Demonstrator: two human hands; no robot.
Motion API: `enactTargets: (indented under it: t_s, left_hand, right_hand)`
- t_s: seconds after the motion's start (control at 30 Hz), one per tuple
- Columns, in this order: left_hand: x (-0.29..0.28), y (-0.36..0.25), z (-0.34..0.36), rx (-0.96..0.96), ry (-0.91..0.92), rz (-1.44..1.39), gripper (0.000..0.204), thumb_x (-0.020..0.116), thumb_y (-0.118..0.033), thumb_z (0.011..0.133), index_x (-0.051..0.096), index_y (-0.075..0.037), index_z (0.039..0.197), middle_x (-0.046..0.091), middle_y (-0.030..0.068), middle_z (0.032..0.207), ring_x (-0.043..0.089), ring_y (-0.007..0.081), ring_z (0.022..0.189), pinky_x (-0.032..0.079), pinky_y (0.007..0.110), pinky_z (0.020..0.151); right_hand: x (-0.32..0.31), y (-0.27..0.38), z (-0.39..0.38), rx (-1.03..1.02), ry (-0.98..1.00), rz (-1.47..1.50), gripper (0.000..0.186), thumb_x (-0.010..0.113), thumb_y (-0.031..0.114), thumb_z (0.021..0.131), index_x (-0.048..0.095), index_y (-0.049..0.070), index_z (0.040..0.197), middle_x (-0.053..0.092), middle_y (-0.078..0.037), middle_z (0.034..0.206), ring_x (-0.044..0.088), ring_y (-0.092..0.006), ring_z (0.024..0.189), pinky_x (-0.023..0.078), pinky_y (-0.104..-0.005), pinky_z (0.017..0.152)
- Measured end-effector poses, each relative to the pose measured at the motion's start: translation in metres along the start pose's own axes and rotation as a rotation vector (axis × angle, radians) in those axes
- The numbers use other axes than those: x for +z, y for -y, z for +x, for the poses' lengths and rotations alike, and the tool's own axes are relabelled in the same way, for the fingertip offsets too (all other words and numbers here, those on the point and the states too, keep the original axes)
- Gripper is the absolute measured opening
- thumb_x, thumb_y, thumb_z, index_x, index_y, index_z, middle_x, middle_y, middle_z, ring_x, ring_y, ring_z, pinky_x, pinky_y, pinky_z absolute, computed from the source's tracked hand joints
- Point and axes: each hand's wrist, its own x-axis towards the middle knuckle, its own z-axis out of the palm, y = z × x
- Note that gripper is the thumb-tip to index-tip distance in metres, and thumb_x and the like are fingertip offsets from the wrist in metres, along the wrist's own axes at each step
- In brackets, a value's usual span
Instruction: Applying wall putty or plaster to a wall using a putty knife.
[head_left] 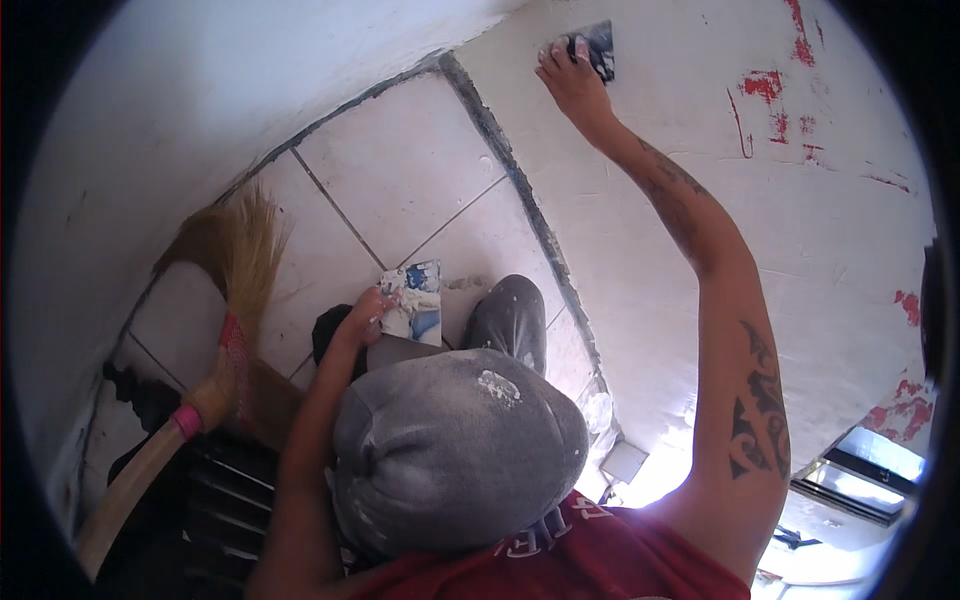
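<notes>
Up at the top, my right hand [572,75] grips a metal scraper [600,48] against the off-white wall [690,230], my arm stretched out along it. Lower and left of it, my left hand [368,318] holds a flat blade [410,300] smeared with white paste and showing blue patches, above the tiled floor [410,160]. My grey, white-spotted trousers [450,440] are below that blade, with my knees bent.
A straw broom [240,260] with a long handle lies at the left, beside a dark slatted object [225,490]. Another white wall [180,80] meets the floor along the upper left. Red marks dot the right wall. A bright opening with a dark frame [850,490] is at lower right.
</notes>
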Motion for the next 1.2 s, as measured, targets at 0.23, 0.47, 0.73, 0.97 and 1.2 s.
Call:
enactTargets:
  t_s: [0.23,0.47,0.73,0.97,1.2]
  left_hand:
    - [-0.024,0.007,0.014,0.705,0.354,0.865,0.020,0.046,0.001,0.072,0.047,-0.001,0.092,0.052,0.0052,0.082,0.054,0.0165,0.076,0.046,0.032,0.069]
    - [0.004,-0.002,0.005,-0.056,-0.014,0.032,0.027,0.046,0.004,0.072,0.044,-0.001,0.098,0.052,0.0066,0.088,0.054,0.0180,0.080,0.046,0.032,0.071]
    - [-0.040,0.027,0.030,0.222,0.193,0.393,0.022,0.045,0.003,0.070,0.048,-0.001,0.091,0.052,0.0048,0.082,0.053,0.0156,0.075,0.044,0.030,0.068]
    - [-0.016,0.011,0.012,0.007,0.017,0.091,0.019,0.045,0.003,0.067,0.049,-0.001,0.086,0.050,0.0036,0.077,0.051,0.0142,0.069,0.043,0.029,0.064]
    - [-0.043,0.016,0.028,0.454,0.251,0.829,0.016,0.045,0.002,0.069,0.051,-0.001,0.083,0.051,0.0027,0.073,0.051,0.0145,0.066,0.042,0.027,0.062]
  right_hand:
    - [-0.008,0.009,-0.077,0.024,0.055,0.003,0.030,0.043,0.024,0.074,0.047,0.013,0.102,0.040,-0.005,0.109,0.033,-0.0241,0.107,0.023,-0.0455,0.089]
    - [-0.043,0.027,-0.145,-0.045,0.225,0.208,0.027,0.043,0.024,0.076,0.050,0.012,0.099,0.041,-0.006,0.111,0.033,-0.0245,0.108,0.023,-0.0458,0.090]
    - [-0.051,0.019,-0.027,0.048,-0.139,0.312,0.026,0.042,0.018,0.075,0.050,0.011,0.099,0.043,-0.007,0.108,0.036,-0.0246,0.105,0.026,-0.0457,0.088]
    - [-0.013,0.012,0.068,0.049,-0.232,0.157,0.024,0.043,0.020,0.073,0.051,0.011,0.095,0.046,-0.005,0.104,0.038,-0.0231,0.102,0.025,-0.0441,0.088]
    - [-0.001,0.019,0.048,0.019,-0.183,0.033,0.025,0.046,0.021,0.071,0.051,0.013,0.094,0.044,-0.002,0.103,0.038,-0.0196,0.102,0.024,-0.0420,0.089]
